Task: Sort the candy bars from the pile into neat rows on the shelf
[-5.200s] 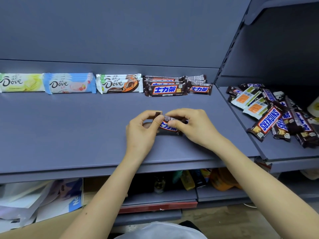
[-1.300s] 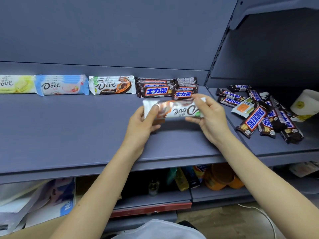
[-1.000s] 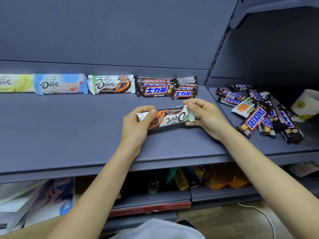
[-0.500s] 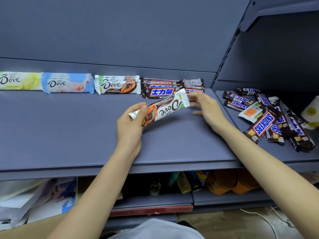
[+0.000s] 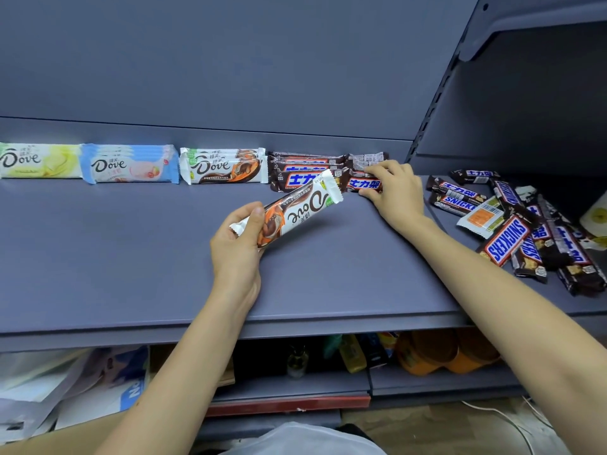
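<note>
Now the left hand [image 5: 236,247] grips a tilted white, brown and orange Dove bar [image 5: 295,213]; the right hand [image 5: 399,192] pinches a small brown Snickers bar [image 5: 364,184] at the shelf's [image 5: 131,257] back edge.

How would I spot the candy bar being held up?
Start at the wide grey shelf. Above its middle, the left hand grips a Dove bar by one end. Unlike the stacked bars along the back, it alone is tilted, its lettering upside down.

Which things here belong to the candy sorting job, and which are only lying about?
Job: Dove bar in left hand; right hand pinching small Snickers bar; sorted rows; unsorted pile; shelf.
Lying about: white roll; orange tubs; plastic bags.
</note>
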`<state>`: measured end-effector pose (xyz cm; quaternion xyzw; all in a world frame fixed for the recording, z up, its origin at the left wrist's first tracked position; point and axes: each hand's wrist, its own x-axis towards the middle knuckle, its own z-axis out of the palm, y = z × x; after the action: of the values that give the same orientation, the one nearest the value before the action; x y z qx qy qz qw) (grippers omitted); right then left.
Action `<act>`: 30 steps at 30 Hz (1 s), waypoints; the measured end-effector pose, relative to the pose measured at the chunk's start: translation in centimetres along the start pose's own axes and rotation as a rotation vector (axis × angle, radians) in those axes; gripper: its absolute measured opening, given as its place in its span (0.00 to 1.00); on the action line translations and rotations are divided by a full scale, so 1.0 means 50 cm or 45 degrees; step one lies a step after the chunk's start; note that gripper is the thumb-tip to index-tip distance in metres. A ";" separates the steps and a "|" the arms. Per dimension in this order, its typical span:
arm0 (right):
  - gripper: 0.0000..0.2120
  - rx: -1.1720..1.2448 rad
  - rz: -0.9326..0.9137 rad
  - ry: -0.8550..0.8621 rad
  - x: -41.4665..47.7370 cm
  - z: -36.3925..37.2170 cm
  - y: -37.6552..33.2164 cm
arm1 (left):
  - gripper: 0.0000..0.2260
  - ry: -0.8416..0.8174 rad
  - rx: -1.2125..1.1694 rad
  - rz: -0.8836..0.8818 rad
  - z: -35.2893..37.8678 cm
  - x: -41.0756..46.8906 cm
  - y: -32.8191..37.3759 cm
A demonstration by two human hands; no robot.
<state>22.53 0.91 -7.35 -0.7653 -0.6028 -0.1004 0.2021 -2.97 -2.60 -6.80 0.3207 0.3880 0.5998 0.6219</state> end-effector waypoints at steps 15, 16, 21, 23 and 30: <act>0.25 0.072 0.086 -0.200 0.006 -0.049 -0.014 | 0.05 -0.036 0.030 0.032 0.000 -0.006 0.004; 0.25 0.089 0.086 -0.179 0.004 -0.053 -0.019 | 0.05 -0.038 0.034 0.033 0.001 -0.008 0.003; 0.20 0.077 0.025 -0.116 -0.008 -0.053 -0.039 | 0.05 -0.031 0.033 0.018 0.004 -0.013 0.000; 0.18 0.123 -0.006 -0.103 -0.014 -0.052 -0.055 | 0.06 -0.027 0.029 0.019 0.004 -0.015 0.000; 0.16 1.633 0.405 -0.326 -0.071 -0.081 -0.212 | 0.05 0.041 -0.042 0.038 -0.003 -0.014 0.007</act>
<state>11.80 -1.95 -3.13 -0.5789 -0.4423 0.4001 0.5561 -3.26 -3.28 -6.52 0.3066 0.3832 0.6205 0.6117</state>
